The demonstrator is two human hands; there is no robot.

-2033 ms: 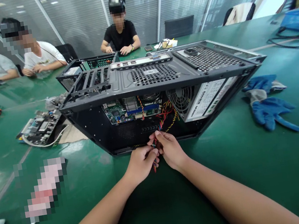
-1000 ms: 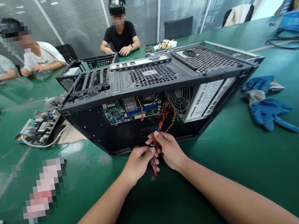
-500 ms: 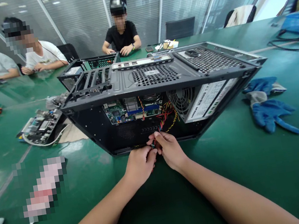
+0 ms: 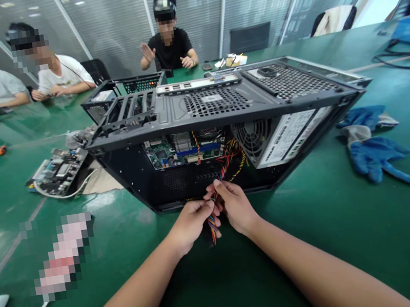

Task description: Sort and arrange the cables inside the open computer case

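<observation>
A black computer case (image 4: 180, 121) lies on its side with its open face toward me. Inside it show a green motherboard (image 4: 158, 155) and, on the right, a power supply (image 4: 283, 136) with a fan grille. Out of the power supply runs a bundle of coloured cables (image 4: 212, 223), red, yellow, blue and black. My left hand (image 4: 194, 220) pinches this bundle just in front of the case's lower edge. My right hand (image 4: 234, 206) is closed on the same bundle, close beside the left. The bundle's dark end hangs below my fingers.
Blue work gloves (image 4: 374, 152) lie to the right of the case. On the left are a loose circuit board (image 4: 60, 171) and a blurred-out flat object (image 4: 63, 254) with a white cable. A second case (image 4: 99, 110) stands behind. Three people sit across the green table (image 4: 312, 240).
My left fingers have opened up somewhat, and more of the cable bundle hangs below my hands. The person opposite has raised one hand. The whole view has shifted slightly.
</observation>
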